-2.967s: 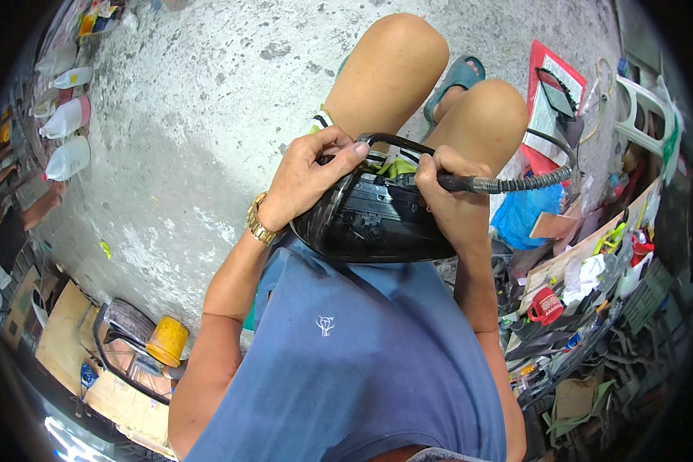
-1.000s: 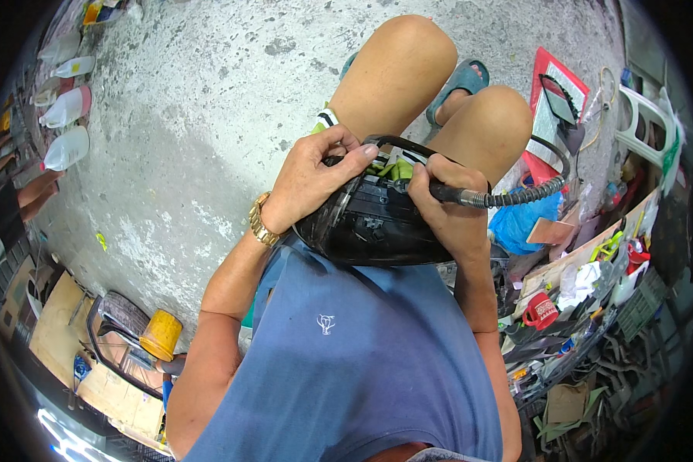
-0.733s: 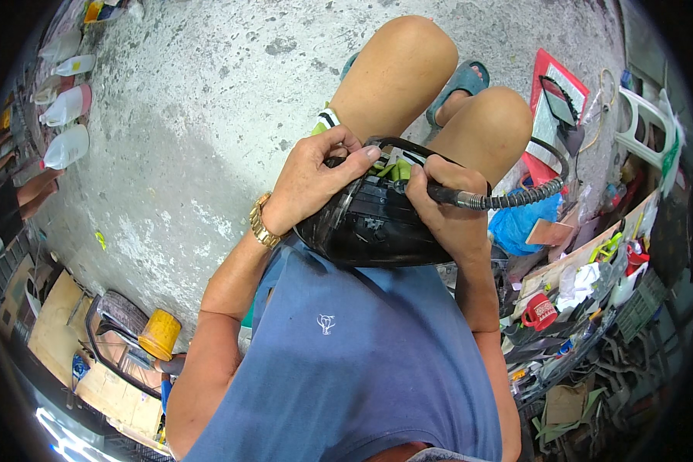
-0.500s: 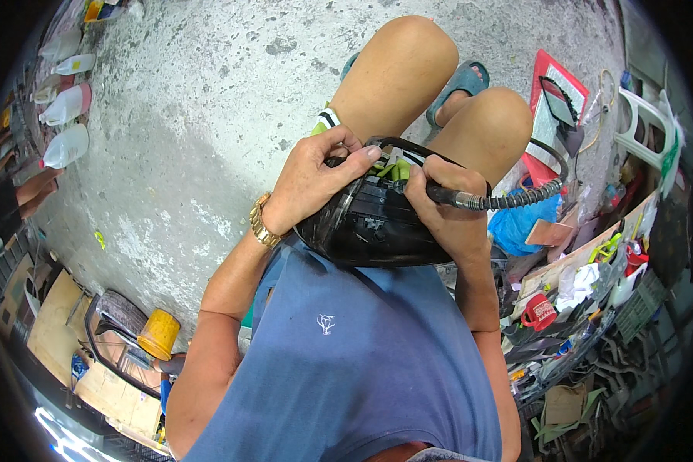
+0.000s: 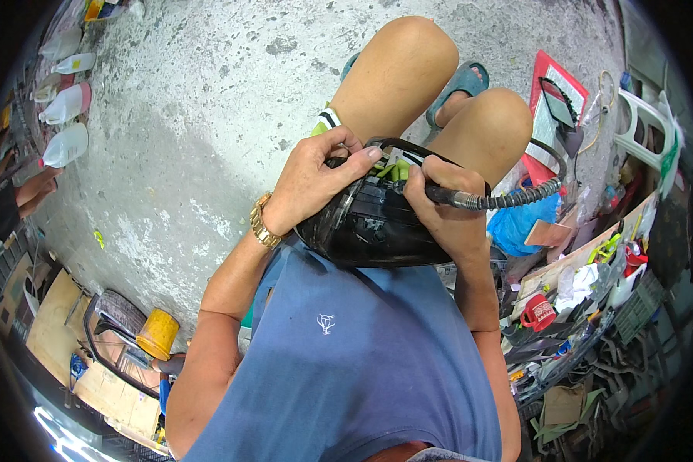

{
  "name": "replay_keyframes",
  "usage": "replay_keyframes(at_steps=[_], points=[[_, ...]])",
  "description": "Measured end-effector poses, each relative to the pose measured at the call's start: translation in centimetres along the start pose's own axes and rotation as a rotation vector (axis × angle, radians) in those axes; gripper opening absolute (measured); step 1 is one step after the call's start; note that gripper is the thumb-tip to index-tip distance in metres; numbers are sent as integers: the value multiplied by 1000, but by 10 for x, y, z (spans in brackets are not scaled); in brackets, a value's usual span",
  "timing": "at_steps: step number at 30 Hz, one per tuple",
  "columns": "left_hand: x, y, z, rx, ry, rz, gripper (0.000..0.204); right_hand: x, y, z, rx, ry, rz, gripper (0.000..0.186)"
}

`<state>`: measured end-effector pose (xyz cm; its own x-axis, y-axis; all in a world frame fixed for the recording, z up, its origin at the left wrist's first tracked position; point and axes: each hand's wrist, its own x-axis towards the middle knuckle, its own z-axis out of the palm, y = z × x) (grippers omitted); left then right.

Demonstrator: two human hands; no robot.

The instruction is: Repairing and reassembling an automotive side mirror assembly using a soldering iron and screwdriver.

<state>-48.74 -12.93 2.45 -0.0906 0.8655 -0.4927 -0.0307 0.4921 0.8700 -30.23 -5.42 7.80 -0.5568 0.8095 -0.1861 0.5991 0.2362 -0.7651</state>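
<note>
Before a blue cloth shirt (image 5: 346,339), hands (image 5: 313,177) full: left with glossy, curved black shell (image 5: 377,235), right around ribbed-cable tool (image 5: 471,201)

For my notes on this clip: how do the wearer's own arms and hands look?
The left grip and right grip are both ungloved human hands, and no sleeve reaches either wrist. A gold-coloured link band circles the left wrist; I can't make out a dial. No band shows on the right. The blue shirt carries a small white emblem.
</note>
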Motion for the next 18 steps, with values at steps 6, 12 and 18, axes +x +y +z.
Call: replay_keyframes(at_steps=[6, 12, 18], points=[[1, -2, 1, -4, 1, -6, 38, 0, 0, 0, -4, -6, -2, 25], [0, 5, -4, 61, -86, -84, 27, -1, 1, 0, -32, 2, -18, 25], [1, 0, 1, 7, 0, -12, 38, 0, 1, 0, -35, -5, -22, 25]])
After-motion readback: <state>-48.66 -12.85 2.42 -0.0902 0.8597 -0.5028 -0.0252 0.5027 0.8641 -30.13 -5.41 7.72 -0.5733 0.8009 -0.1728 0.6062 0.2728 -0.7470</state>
